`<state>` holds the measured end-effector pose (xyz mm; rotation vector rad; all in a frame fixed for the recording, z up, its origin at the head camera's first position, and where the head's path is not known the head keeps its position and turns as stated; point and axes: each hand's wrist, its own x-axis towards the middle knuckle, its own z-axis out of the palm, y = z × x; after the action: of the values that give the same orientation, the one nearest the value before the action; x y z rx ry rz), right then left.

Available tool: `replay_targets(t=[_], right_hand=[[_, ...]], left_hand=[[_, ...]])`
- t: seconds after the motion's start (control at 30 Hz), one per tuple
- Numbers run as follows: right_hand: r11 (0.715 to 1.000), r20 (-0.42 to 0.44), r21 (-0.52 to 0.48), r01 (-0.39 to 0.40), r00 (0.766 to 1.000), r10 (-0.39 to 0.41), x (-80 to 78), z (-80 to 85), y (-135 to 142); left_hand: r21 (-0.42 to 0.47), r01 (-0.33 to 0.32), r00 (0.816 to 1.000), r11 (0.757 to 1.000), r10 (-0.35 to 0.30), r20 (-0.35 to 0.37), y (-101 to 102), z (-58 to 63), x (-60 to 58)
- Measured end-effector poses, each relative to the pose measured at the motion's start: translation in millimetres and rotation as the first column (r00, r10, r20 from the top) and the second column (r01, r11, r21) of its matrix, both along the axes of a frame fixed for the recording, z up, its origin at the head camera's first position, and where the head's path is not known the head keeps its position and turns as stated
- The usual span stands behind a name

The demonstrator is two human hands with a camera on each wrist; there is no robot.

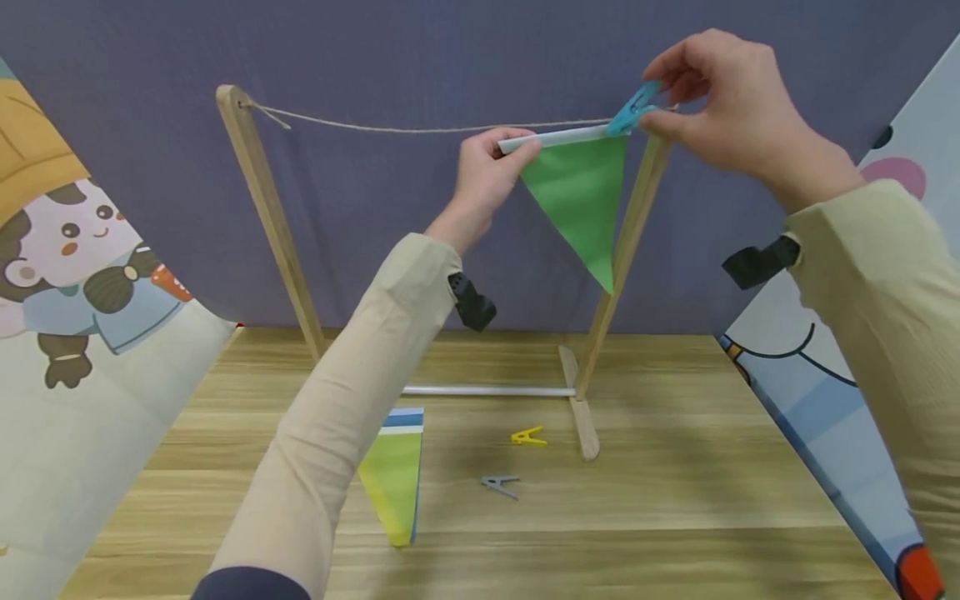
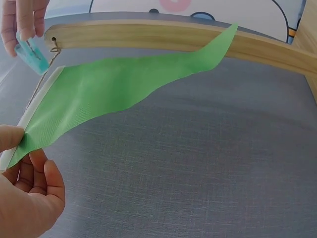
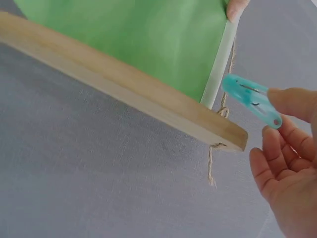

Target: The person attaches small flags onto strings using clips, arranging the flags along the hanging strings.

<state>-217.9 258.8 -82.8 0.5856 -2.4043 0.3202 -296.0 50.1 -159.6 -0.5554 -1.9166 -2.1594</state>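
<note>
A green triangular pennant (image 1: 581, 187) with a white top band hangs point down near the right post. My left hand (image 1: 486, 177) pinches the left end of that band between thumb and fingers, just below the string (image 1: 375, 130). Between the thumb and fingers of my right hand (image 1: 738, 108) is a light-blue clothespin (image 3: 250, 99). In the right wrist view its tip overlaps the string beside the post's knot; whether it touches cannot be told. The left wrist view shows the clothespin (image 2: 32, 55) a little apart from the pennant's far corner.
The string runs between two wooden posts, left (image 1: 270, 217) and right (image 1: 626, 242), joined low by a white rod (image 1: 487, 391). On the table lie a yellow clothespin (image 1: 528, 437), a grey clothespin (image 1: 500, 484) and stacked pennants (image 1: 397, 475), yellow-green on top, partly behind my left sleeve.
</note>
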Motion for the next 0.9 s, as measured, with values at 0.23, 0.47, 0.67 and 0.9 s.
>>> replay_targets(t=[0.23,0.47,0.67,0.9], right_hand=[[0.991,0.050,-0.137,0.010,0.999,-0.003,-7.0,6.9,-8.5],[0.989,0.059,-0.149,0.007,0.998,0.002,-15.7,13.7,-15.2],[0.998,0.040,-0.065,-0.014,0.999,0.016,-22.5,17.3,-19.2],[0.999,0.127,-0.031,0.024,0.992,-0.020,-31.0,27.3,-26.0]], left_hand=[[-0.017,0.005,1.000,1.000,-0.005,0.015,0.0,4.3,-1.4],[-0.020,0.015,0.999,1.000,-0.014,0.042,2.1,7.0,-1.1],[-0.004,0.016,0.999,1.000,-0.016,0.049,4.0,6.9,-2.0],[-0.003,0.019,0.998,1.000,-0.019,0.057,3.2,8.9,-2.4]])
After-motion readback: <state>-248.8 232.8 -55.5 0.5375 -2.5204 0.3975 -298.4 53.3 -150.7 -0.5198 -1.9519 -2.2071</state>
